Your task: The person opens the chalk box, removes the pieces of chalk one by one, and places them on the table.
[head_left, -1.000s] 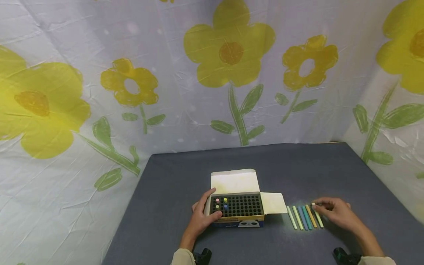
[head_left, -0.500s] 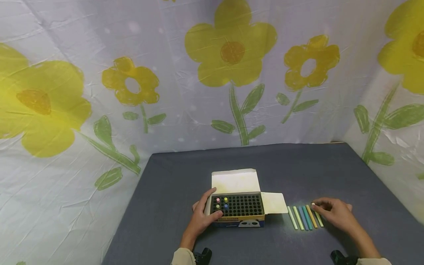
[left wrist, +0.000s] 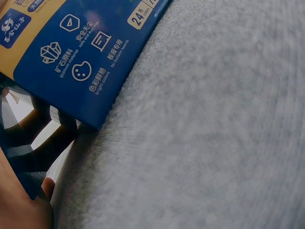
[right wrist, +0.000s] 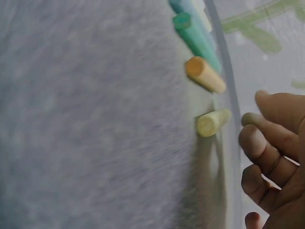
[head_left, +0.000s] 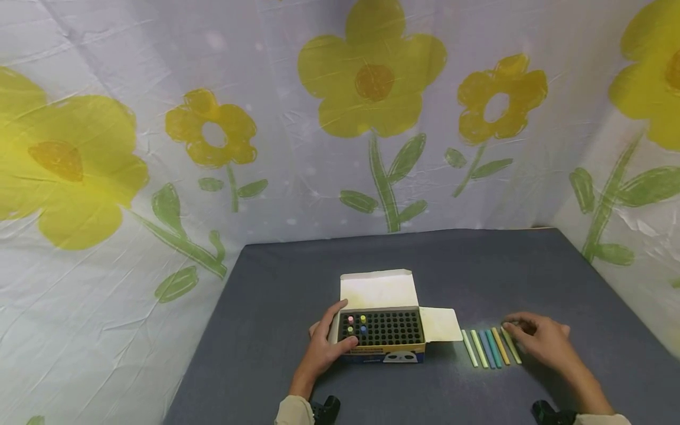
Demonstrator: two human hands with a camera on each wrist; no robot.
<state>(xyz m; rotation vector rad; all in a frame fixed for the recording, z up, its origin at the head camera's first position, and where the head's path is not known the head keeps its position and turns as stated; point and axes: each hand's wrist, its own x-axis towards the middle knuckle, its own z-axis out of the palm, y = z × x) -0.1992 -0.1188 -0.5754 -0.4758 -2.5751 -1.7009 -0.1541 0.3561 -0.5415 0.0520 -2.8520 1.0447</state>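
Observation:
An open chalk box (head_left: 382,353) stands on the table, blue and yellow outside, with a black holder full of round holes (head_left: 395,327). Several coloured chalks, among them a pink one (head_left: 350,320) and a blue one (head_left: 363,330), stick up at the holder's left end. My left hand (head_left: 325,337) grips the box's left side, thumb at the front edge. To the right lies a row of chalk sticks; its rightmost is a yellow chalk (head_left: 511,346), beside an orange chalk (head_left: 500,347). My right hand (head_left: 544,339) is at that yellow chalk's far end, fingers loosely bent and apart from it in the right wrist view.
The box's white lid (head_left: 379,289) stands up behind it, and a side flap (head_left: 440,324) reaches right toward the row. Teal (head_left: 493,349) and blue (head_left: 486,349) chalks lie mid-row. A flowered curtain (head_left: 297,177) hangs behind the dark table (head_left: 297,265).
My right fingers have let go of the yellow chalk's far end and drawn slightly up and right. That chalk now lies at the row's right end. The left hand keeps its hold.

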